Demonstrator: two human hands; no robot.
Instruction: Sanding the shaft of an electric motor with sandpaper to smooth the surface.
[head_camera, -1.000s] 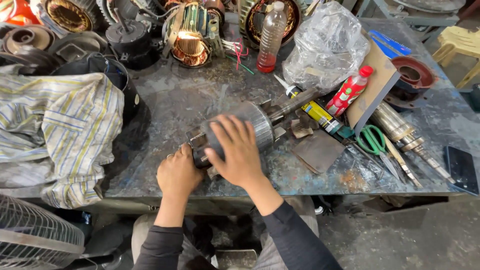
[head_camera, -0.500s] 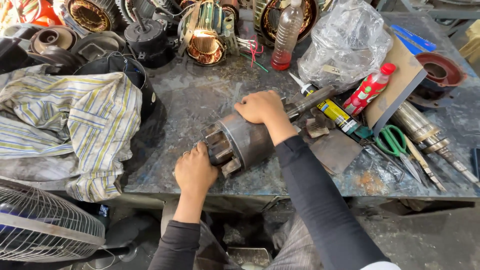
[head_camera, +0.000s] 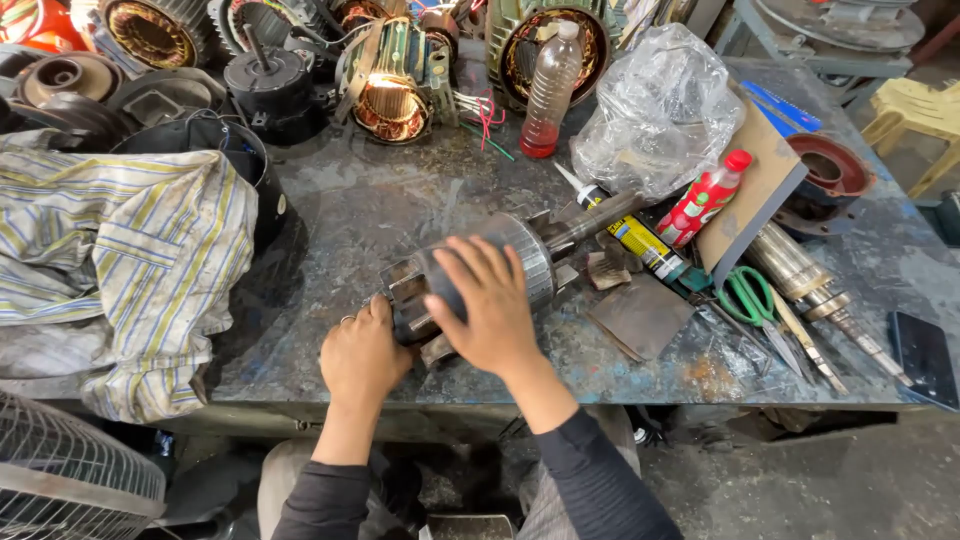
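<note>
A grey metal motor rotor with a long shaft lies on its side on the worn metal workbench, the shaft pointing to the upper right. My right hand rests flat on top of the rotor's drum, fingers spread over it. My left hand cups the finned near end of the rotor at the bench's front edge. Both arms wear dark sleeves.
A striped cloth covers the left side. Copper-wound stators and a plastic bottle stand at the back. A clear bag, red bottle, green scissors and sealant tube lie right. A fan grille sits lower left.
My right hand slid back from the shaft end onto the drum. The rotor has turned a little and my left hand stays at its near end. The camera moved closer.
</note>
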